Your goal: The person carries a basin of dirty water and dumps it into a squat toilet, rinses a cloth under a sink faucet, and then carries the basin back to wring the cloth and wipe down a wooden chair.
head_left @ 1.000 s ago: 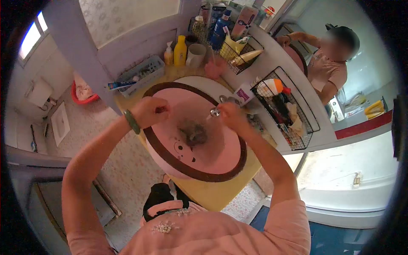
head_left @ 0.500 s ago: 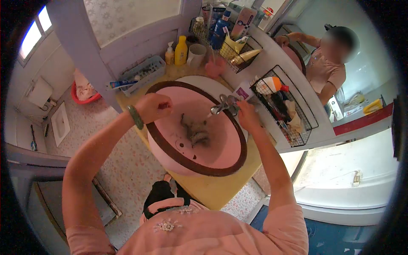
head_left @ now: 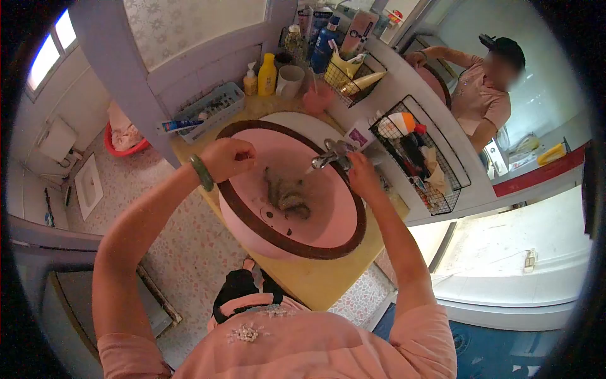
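Note:
A pink basin with a dark brown rim stands on the yellowish counter before me. In its bottom lies a dark, tangled bundle whose kind I cannot make out. Over the basin's right side reaches a chrome faucet. My right hand is closed around the faucet's handle end, its fingers partly hidden. My left hand, with a green bangle at the wrist, hovers over the left rim. Its fingers are curled closed, and whatever they may hold is hidden.
Behind the basin stand a pump bottle, a yellow bottle, a white mug and a pink cup. A blue basket sits at the left. Wire racks hang below the mirror. A red tub is on the floor.
The dark bundle in the basin has shifted and spread slightly. My right hand stays at the faucet and my left hand remains curled over the rim; the view has moved a little.

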Demonstrator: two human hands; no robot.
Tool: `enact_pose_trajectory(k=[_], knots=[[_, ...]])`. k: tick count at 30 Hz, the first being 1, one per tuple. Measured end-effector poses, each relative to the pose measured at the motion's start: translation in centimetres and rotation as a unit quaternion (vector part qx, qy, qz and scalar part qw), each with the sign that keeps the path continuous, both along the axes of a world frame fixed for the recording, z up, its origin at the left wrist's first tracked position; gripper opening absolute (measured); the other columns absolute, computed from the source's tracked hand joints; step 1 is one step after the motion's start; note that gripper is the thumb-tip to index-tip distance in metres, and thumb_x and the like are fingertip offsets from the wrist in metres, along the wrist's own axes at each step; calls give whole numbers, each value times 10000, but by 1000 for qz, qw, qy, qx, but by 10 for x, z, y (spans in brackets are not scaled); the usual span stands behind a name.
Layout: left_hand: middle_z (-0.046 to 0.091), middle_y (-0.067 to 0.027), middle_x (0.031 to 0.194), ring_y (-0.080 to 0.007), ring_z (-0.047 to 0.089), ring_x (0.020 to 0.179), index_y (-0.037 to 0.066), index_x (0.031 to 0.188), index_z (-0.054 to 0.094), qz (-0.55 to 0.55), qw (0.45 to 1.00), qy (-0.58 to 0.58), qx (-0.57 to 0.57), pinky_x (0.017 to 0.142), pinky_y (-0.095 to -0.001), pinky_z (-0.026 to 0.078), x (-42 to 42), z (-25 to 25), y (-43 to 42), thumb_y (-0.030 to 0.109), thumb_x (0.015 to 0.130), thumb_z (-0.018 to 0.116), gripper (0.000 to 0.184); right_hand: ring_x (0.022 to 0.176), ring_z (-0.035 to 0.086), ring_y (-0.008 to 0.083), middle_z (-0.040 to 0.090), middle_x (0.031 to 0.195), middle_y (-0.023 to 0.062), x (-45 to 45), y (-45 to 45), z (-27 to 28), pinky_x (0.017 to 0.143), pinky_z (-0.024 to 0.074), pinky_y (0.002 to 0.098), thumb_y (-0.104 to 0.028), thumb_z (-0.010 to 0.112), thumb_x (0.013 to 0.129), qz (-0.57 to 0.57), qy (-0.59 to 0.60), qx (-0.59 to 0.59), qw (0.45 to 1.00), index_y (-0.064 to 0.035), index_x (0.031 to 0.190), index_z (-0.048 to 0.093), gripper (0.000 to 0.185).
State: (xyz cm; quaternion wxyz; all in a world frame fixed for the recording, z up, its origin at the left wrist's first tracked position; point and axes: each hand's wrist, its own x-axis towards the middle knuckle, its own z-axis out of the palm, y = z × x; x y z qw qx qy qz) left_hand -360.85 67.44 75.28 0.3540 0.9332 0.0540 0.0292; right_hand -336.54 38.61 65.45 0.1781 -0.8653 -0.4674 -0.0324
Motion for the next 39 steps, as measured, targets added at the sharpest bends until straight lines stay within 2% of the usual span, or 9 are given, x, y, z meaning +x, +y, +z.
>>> enact_pose_trajectory(k=[2,10,19,28,31,33,39], knots=[[589,-85,674,-181,566,608,58,809,593,9,1000,1,1,574,-309,448,0,0,-1,212,746,591,166,1106,416,366,415,1213,197,0,0,-1,917,366,414,-39,465,759,-19,43,-10,999,-40,1170,439,411],[576,-85,654,-185,544,582,63,807,591,11,1000,2,-16,552,-309,428,-1,-1,-1,241,744,588,189,1135,392,367,376,1248,195,-8,1,1,922,364,414,-45,462,764,-45,55,-26,997,-50,1188,416,427],[581,-69,652,-153,548,591,60,798,596,5,998,-18,-56,564,-291,438,0,-7,2,213,735,588,166,1122,407,361,368,1259,177,-12,3,2,903,381,410,-47,481,763,-46,59,-9,997,-52,1196,400,440],[594,-77,726,-152,561,642,29,830,593,0,999,23,-32,610,-294,460,0,-7,3,157,752,583,150,1110,418,365,337,1286,174,-14,1,-3,882,395,412,-52,484,778,-59,52,-26,997,-67,1223,370,460],[601,-85,729,-163,567,645,25,833,591,-20,999,-29,9,613,-299,461,1,-10,4,155,751,580,154,1109,418,367,331,1292,174,-12,1,-5,878,397,411,-57,489,779,-54,35,-22,998,-69,1233,359,472],[582,-79,654,-189,556,595,66,811,599,0,999,-31,-33,564,-317,435,0,-9,3,229,745,594,175,1111,416,367,329,1294,173,-13,2,-4,878,397,410,-60,491,779,-56,41,-22,997,-69,1235,356,476],[585,-81,665,-184,560,604,65,811,602,8,999,4,-53,572,-313,439,-2,1,-1,228,745,593,176,1114,413,366,325,1294,173,-15,1,-4,875,399,409,-70,498,781,-59,61,-22,996,-66,1238,353,479]])
